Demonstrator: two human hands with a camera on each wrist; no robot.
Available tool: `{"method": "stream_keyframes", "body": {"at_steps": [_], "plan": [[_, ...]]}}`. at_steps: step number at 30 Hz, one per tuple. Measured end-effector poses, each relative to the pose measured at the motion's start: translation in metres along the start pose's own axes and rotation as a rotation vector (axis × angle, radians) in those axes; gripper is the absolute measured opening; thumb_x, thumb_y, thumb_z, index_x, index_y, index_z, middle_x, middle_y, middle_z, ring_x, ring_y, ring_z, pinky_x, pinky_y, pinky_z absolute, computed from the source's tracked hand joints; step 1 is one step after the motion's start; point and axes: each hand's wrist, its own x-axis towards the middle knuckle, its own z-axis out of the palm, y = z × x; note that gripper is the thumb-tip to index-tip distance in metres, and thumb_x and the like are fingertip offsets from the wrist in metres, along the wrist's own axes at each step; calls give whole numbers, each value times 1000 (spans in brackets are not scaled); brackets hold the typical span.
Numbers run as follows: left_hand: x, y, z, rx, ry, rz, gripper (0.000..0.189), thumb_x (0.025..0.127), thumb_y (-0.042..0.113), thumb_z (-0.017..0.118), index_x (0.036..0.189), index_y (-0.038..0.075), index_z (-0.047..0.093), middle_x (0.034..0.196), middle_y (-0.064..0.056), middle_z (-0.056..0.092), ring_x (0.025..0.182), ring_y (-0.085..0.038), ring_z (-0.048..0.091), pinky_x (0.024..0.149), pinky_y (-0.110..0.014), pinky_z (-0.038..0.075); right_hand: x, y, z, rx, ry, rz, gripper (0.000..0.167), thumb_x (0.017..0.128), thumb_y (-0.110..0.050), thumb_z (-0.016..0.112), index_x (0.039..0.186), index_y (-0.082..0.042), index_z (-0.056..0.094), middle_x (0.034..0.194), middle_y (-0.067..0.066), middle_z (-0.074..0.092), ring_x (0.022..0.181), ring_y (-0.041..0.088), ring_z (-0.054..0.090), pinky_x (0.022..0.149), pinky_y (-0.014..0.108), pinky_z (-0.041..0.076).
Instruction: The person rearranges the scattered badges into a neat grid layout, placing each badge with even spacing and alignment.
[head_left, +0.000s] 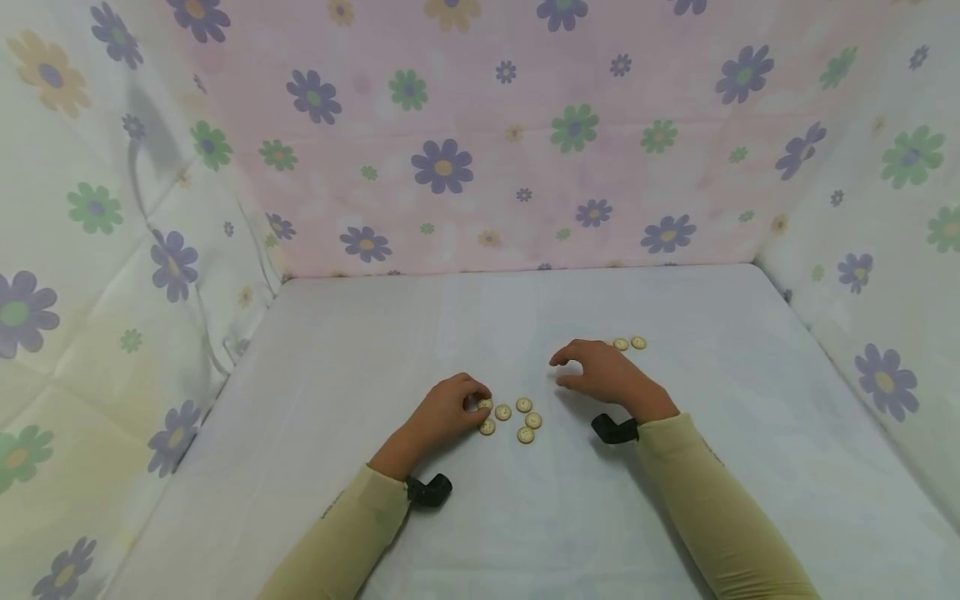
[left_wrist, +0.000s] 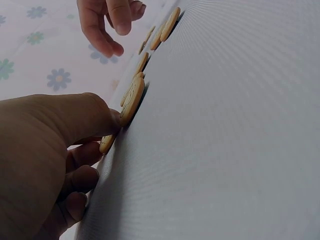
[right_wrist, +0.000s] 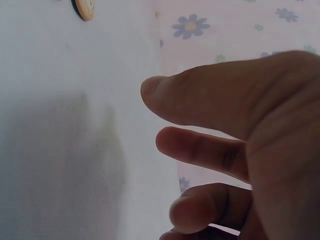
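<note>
My left hand (head_left: 448, 407) is low over the table, pinching a small round wooden disc (head_left: 485, 403) between thumb and fingertips. In the left wrist view this disc (left_wrist: 107, 143) shows partly behind the thumb. Right by the thumb tip lies another disc (head_left: 487, 427), pale with dark markings on its face. Several similar discs (head_left: 503, 412) lie loosely grouped just to the right. My right hand (head_left: 603, 375) hovers above the table beyond that group, fingers loosely bent and apart. Nothing sits between its thumb and fingers in the right wrist view.
Behind the right hand, two more discs (head_left: 638, 342) lie side by side, with the edge of another peeking out at the hand. A white cloth covers the table (head_left: 360, 333). Flower-printed cloth walls (head_left: 487, 108) enclose its back and sides.
</note>
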Motion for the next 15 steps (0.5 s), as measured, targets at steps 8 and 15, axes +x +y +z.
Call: {"method": "stream_keyframes", "body": {"at_steps": [8,15], "plan": [[0,-1,1,-2,-3,14,20,87,23,71,104,12,71,98,2,63,79,-9,51,72,-27,45,-2,-12,3,0,-69,8,29,90,-24,67,118,-18,68,121,0,65,123,24,56,102,45,43],[1,-2,1,3,-6,3,20,88,24,71,104,13,71,97,3,62,79,-9,51,72,-27,45,-4,-22,4,7,-111,-23,28,90,-24,67,117,-17,69,116,-3,67,116,20,58,99,42,45]]}}
